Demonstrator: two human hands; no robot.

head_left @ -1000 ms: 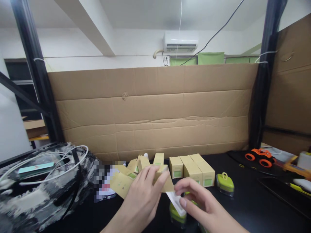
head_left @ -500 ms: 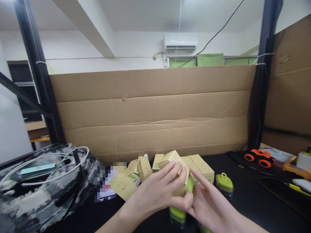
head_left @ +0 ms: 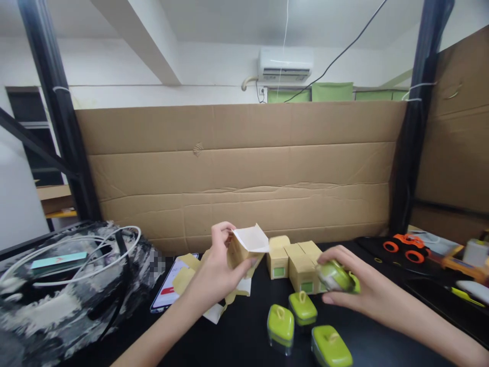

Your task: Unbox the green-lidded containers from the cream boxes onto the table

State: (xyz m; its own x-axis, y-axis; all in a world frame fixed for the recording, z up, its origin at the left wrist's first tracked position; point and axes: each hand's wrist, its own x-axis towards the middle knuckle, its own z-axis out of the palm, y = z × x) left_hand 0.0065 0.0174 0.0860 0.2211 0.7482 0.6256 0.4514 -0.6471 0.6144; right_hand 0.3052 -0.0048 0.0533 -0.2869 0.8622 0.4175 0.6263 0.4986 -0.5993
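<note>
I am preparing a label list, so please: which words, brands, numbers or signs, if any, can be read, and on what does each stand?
No text can be read.
Cartons: green front labels, too small.
Phone screen: too blurred.
Turquoise box: marking too small.

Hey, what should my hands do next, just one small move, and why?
Probably have your right hand set its green-lidded container upright on the black table near the three similar containers: it appears tilted in your grip, while those three stand upright. Your left hand is busy holding an open-ended carton.
</note>
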